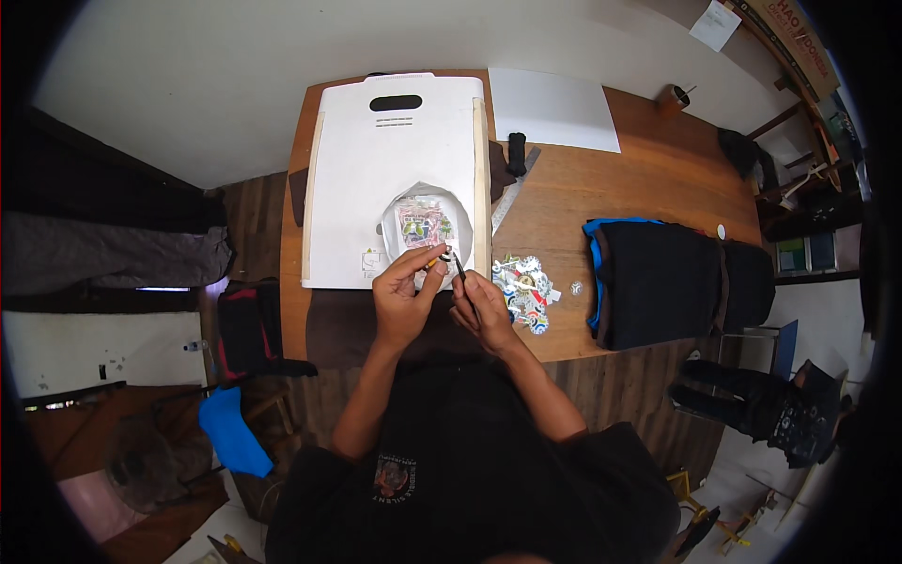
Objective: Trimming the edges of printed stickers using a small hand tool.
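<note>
From my remote post I see the left hand [404, 299] gripping a small piece [446, 256] between thumb and fingers, while the right hand's [483, 308] grip is closed around a slim dark tool [460, 268] (too small to identify). Both meet over the near edge of a white-rimmed container [461, 214] on the white panel [395, 160], with colourful cutouts [528, 296] heaped on the table [648, 179] to the right.

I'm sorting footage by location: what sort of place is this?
Probably a small craft or garment workroom: a broad brown wooden table bears a pile of black and blue cloth and a heap of small multicoloured flat cutouts.
</note>
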Demonstrator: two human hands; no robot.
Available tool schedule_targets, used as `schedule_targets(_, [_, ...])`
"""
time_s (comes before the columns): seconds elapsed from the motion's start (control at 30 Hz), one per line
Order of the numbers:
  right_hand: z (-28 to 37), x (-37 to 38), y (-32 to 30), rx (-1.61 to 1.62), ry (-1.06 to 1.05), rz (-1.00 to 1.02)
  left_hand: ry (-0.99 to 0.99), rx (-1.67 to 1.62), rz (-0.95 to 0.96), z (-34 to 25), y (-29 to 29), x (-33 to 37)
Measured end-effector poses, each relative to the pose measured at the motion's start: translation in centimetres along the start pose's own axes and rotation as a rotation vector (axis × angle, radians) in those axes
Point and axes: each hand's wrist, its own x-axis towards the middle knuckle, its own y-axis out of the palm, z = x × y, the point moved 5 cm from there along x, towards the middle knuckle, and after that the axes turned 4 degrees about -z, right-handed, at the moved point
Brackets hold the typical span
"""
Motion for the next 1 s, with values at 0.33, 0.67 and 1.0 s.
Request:
schedule_targets(0.33, [0.8,0.0,0.4,0.046,-0.052,0.040,-0.037,-0.011,-0.083,0.3,-0.5,0.0])
schedule_targets(0.67, [1.6,1.8,-0.4,-0.078,0.005,-0.115,0.023,0.024,-0.131,-0.3,-1.1,-0.5])
schedule_targets(1.0, [4.1,1.1,2.4,-0.494,-0.062,-0.388,0.121,0.112,-0.118,-1.0,-1.5,-1.6])
